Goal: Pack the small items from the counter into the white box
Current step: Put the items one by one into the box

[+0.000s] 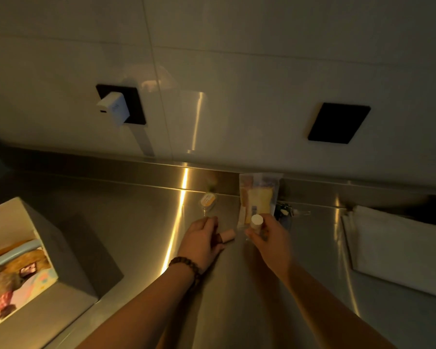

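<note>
Your left hand (203, 238) clasps the small pink tube (227, 235), your right hand (264, 233) the white-capped clear bottle (256, 224); the open white box (35, 238) waits at the counter's left edge.

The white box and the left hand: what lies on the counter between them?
Nothing. In the head view, bare steel counter runs from the white box to the left hand, crossed only by the box's shadow and a light streak.

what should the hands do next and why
Probably carry both items left to the white box. The right hand already holds the white-capped bottle, and the left hand is closed on the small pink tube, while the box sits open.
</note>
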Action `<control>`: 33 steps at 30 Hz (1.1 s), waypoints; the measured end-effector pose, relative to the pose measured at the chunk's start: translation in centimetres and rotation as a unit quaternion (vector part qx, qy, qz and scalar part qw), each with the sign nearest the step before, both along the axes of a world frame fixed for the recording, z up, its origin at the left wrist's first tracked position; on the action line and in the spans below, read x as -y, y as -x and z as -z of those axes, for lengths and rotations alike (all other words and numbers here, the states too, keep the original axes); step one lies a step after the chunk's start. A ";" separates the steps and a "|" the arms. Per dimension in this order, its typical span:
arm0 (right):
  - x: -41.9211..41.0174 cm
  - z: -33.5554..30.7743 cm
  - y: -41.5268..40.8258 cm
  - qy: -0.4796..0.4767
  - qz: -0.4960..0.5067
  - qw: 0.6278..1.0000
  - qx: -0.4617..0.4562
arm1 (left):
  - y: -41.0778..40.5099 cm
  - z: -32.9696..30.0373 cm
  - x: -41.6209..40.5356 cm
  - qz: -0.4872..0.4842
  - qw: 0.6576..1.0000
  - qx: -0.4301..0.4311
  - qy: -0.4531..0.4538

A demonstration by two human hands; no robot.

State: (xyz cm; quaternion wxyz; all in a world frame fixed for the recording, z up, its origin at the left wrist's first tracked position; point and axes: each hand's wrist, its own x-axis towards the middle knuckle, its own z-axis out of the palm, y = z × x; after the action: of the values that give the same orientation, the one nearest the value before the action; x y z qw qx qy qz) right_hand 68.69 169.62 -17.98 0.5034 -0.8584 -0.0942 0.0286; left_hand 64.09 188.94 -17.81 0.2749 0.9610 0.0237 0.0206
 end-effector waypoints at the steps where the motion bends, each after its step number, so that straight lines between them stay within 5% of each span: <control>1: -0.1 0.0 0.0 0.003 0.000 1.000 -0.001 | -0.2 0.1 0.1 -0.002 1.000 -0.004 -0.006; 14: -1.3 -0.7 0.8 -0.011 -0.004 1.000 -0.027 | -0.4 -0.4 0.5 -0.009 1.000 -0.023 -0.017; 23: -4.7 -4.8 1.8 -0.086 -0.047 0.995 -0.026 | 3.3 -5.3 -2.3 -0.089 0.983 0.093 0.127; 33: -17.2 -16.0 6.5 -0.158 -0.229 0.960 0.025 | 13.7 -17.3 -13.8 -0.285 0.916 0.227 0.170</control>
State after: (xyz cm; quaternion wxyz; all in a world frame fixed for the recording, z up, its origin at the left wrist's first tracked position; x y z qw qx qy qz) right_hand 62.16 186.84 -1.93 0.6099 -0.7241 -0.3039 0.1061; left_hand 50.40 202.73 -0.53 0.4149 0.8218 0.2363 0.3109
